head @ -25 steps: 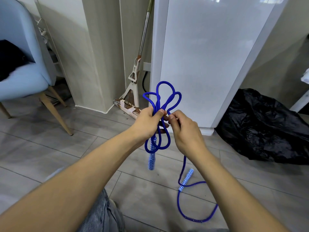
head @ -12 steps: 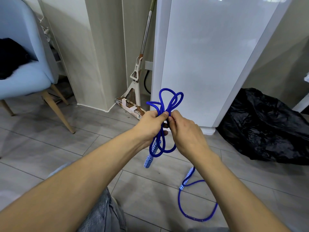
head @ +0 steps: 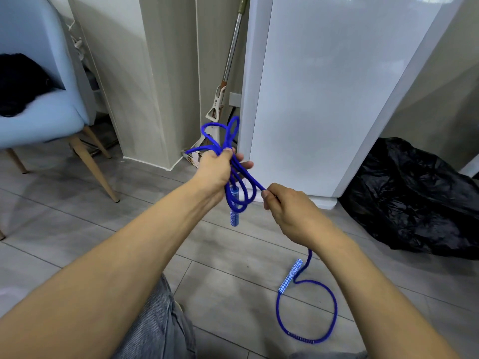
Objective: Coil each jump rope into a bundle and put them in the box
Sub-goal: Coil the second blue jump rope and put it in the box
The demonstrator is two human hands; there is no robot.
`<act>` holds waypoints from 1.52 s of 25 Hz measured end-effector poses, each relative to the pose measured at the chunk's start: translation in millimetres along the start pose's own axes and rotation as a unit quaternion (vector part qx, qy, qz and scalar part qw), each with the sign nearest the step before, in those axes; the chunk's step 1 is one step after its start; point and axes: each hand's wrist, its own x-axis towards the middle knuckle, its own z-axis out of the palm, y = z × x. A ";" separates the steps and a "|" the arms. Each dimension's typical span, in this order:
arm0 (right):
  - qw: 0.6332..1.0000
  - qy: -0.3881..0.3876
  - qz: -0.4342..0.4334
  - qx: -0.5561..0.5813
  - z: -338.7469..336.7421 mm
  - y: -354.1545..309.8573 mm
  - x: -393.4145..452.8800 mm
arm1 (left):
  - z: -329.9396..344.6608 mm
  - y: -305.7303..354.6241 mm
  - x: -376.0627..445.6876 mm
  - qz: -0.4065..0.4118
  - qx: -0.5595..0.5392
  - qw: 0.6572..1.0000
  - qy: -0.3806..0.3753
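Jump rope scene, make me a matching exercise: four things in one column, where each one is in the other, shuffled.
Things:
1. rope loops
2. free handle
3. black bag
4. mop

Places:
A. leaning in the corner
B. lying on the floor
C. on the floor by the white cabinet
D. in the left hand

Pairs: 1-D, 2-B, 3-C, 4-A

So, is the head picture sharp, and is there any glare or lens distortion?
Head view: the blue braided jump rope and both hands are sharp; the glossy white cabinet panel reflects a bright patch along its top edge; the wide lens leans the cabinet edges and walls outward; soft shadow falls on the grey tiled floor under the pale blue chair.
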 end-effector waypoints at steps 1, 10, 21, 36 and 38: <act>0.999 -0.041 0.008 0.021 -2.9 3.2 -1.1 | -5.6 4.9 4.0 0.003 -0.016 1.000 0.023; 0.961 -0.229 0.157 0.005 -39.9 54.7 -8.0 | -32.6 15.8 21.8 0.062 0.044 0.987 0.140; 0.997 -0.019 -0.067 0.029 -27.6 14.6 -1.0 | -6.9 -7.8 -11.8 0.125 0.293 0.937 -0.143; 0.988 0.116 0.015 0.106 -28.9 16.3 3.4 | -1.1 -21.0 -20.7 0.073 0.376 0.878 -0.286; 0.988 0.112 0.000 0.104 -29.8 17.3 2.5 | -3.1 -19.0 -20.4 0.064 0.398 0.860 -0.313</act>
